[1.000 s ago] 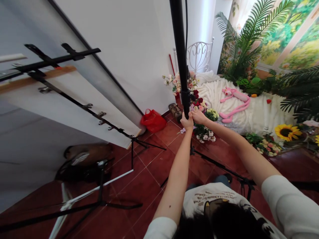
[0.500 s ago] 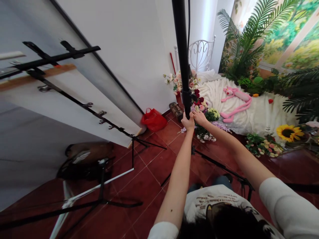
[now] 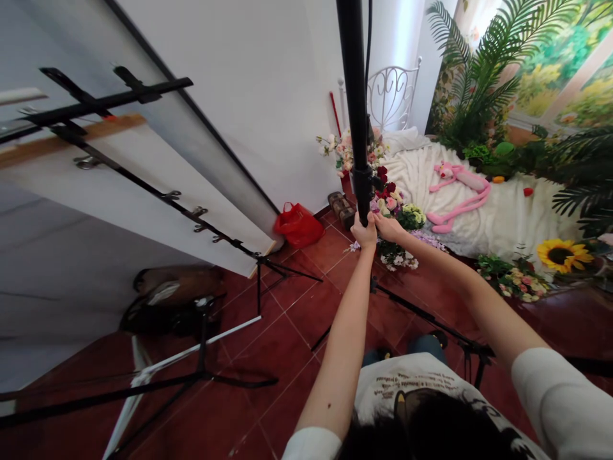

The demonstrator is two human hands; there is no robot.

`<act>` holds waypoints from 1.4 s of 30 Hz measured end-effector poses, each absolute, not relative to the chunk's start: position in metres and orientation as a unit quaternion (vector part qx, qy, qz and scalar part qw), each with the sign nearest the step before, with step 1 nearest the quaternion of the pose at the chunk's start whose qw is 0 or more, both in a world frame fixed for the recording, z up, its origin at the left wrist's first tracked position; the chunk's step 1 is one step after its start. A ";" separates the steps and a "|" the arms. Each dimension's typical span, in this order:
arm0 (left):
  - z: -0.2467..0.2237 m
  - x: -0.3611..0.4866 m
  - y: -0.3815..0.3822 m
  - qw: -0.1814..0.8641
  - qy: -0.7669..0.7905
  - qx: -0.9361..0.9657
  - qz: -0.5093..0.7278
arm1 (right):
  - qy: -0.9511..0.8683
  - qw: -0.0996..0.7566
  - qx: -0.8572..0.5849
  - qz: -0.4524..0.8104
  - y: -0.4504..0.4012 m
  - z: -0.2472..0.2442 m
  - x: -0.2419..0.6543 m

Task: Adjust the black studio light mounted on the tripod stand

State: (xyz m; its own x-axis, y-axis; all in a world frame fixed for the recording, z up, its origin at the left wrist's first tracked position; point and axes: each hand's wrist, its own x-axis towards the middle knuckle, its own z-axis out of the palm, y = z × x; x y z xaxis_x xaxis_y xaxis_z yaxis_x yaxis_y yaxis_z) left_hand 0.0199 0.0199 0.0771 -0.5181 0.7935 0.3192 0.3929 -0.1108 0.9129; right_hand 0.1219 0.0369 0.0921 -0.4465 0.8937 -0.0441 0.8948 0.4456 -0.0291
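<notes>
A thick black stand pole (image 3: 353,83) rises from the middle of the view to the top edge, with a collar (image 3: 363,181) just above my hands. My left hand (image 3: 364,230) is wrapped round the pole below the collar. Close against it on the right, my right hand (image 3: 387,227) is closed at the same pole, its fingertips partly hidden. A thin black cable (image 3: 369,45) runs beside the upper pole. Dark stand legs (image 3: 407,305) spread low over the floor beneath my right forearm.
Clips line a black bar (image 3: 143,184) with a white board at the left. Light stands and a dark bag (image 3: 177,287) are below it. A red plastic bag (image 3: 299,225) lies by the wall. Flowers, palms and a pink plush toy (image 3: 462,185) on white fabric are at the right.
The view has shifted slightly, so the surroundings sit a little differently in the picture. Both hands remain closed at the pole below the collar.
</notes>
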 end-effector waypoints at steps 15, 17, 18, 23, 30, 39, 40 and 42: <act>0.083 0.019 0.016 0.172 0.639 0.474 0.581 | 0.861 0.052 0.505 -0.029 0.037 0.129 0.116; 0.083 0.019 0.015 0.173 0.640 0.474 0.580 | 0.859 0.046 0.509 -0.024 0.040 0.129 0.115; 0.083 0.019 0.015 0.173 0.639 0.474 0.580 | 0.859 0.044 0.510 -0.021 0.041 0.129 0.116; 0.080 0.019 0.017 0.170 0.633 0.476 0.587 | 0.865 0.015 0.502 -0.006 0.041 0.123 0.121; 0.079 0.018 0.017 0.174 0.638 0.472 0.583 | 0.827 -0.073 0.557 0.008 0.024 0.095 0.120; 0.075 0.018 0.021 0.181 0.627 0.468 0.595 | 0.831 -0.121 0.543 -0.029 -0.032 0.050 0.134; 0.076 0.018 0.021 0.183 0.629 0.468 0.593 | 0.839 -0.098 0.533 -0.048 -0.039 0.045 0.139; 0.076 0.017 0.020 0.183 0.631 0.469 0.590 | 0.842 -0.073 0.530 -0.076 -0.046 0.041 0.146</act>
State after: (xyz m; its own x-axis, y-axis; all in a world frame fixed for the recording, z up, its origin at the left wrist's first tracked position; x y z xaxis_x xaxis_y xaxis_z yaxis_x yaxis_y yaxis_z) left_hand 0.0174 0.0199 0.0761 -0.4924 0.8084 0.3224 0.3762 -0.1364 0.9165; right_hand 0.1462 -0.0456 0.0412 -0.4283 0.9026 0.0428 0.8802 0.4275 -0.2063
